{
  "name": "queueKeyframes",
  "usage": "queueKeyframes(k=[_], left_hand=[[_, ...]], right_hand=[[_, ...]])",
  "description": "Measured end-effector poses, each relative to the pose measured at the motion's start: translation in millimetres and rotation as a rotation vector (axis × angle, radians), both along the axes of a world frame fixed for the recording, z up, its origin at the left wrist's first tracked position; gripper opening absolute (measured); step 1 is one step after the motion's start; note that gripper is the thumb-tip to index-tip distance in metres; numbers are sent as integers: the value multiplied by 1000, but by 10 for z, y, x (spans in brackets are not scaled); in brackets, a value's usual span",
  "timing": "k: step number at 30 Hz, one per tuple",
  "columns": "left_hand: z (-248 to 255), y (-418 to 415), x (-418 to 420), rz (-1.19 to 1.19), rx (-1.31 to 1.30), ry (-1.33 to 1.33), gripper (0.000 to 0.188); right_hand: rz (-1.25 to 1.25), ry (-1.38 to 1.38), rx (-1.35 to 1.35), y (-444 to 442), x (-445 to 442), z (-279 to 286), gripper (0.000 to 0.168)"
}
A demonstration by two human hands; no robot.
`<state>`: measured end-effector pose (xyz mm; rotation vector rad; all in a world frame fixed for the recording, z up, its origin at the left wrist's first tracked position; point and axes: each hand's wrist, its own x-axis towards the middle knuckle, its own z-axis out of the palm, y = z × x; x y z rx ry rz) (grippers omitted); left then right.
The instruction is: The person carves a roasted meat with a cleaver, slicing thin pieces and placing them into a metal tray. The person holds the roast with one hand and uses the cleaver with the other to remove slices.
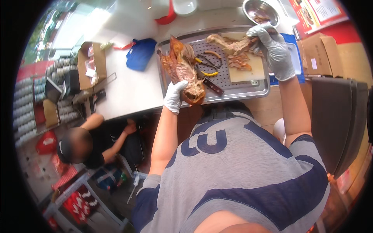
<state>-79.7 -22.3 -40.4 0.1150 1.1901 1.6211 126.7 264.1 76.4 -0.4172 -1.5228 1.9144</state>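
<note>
My left hand (174,97), in a white glove, grips the near end of a browned roast bird (176,59), whose cavity is open. My gloved right hand (276,55) holds a stripped, bony piece of the carcass (242,46) over a pale cutting board (247,76). Torn pieces of meat (239,62) lie on that board. Under everything is a perforated metal tray (239,95). Between bird and board rest a dark-handled knife (213,86), its blade partly hidden, and a tool with yellow and orange handles (210,73), perhaps pliers or shears.
A steel bowl (271,11) with scraps stands beyond my right hand. Left of the tray are a blue bag or cloth (142,54) and an open cardboard box (100,70). Another person (96,139) crouches at left below the counter. A cardboard box (317,55) is at right.
</note>
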Motion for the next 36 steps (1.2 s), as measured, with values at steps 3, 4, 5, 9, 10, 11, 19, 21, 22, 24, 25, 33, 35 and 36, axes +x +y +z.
queueKeyframes(k=[3, 4, 5, 9, 10, 11, 19, 21, 22, 24, 25, 33, 35, 36], left_hand=[[-149, 73, -71, -137, -240, 394, 87], [199, 249, 26, -144, -401, 768, 115], [388, 313, 44, -146, -506, 1109, 133], [1535, 1118, 626, -380, -369, 2005, 119], [1511, 1286, 711, -434, -178, 1873, 104], [1469, 1470, 744, -485, 9, 1732, 88], [759, 2382, 844, -355, 145, 352, 31], [808, 2572, 928, -279, 63, 29, 40], [796, 2735, 991, -200, -4, -141, 43], [831, 3165, 1025, -54, -92, -347, 50], [607, 3299, 868, -16, -50, -327, 59], [642, 3970, 716, -231, 74, -54, 107], [588, 3718, 605, -202, -26, 146, 100], [543, 3433, 548, -180, -85, 257, 95]], right_hand=[[74, -43, -32, 123, 91, 149, 16], [64, -110, -10, 162, 146, 175, 15], [71, -173, 13, 168, 159, 254, 15], [162, -238, 81, 26, 32, 270, 17], [250, -139, -113, -27, -32, 269, 19], [199, -87, -33, -81, -41, 288, 17], [-242, 263, 374, 312, 222, -161, 9], [-425, 311, 322, 438, 190, -398, 5], [-483, 267, -28, 468, 207, -362, 11], [-595, 189, -285, 892, 316, -722, 33], [-708, 180, -214, 1097, 321, -660, 35], [-269, -619, 567, 2042, 286, -1079, 50], [-115, -928, 808, 2044, 356, -1220, 48], [-198, -857, 771, 1909, 420, -1119, 44]])
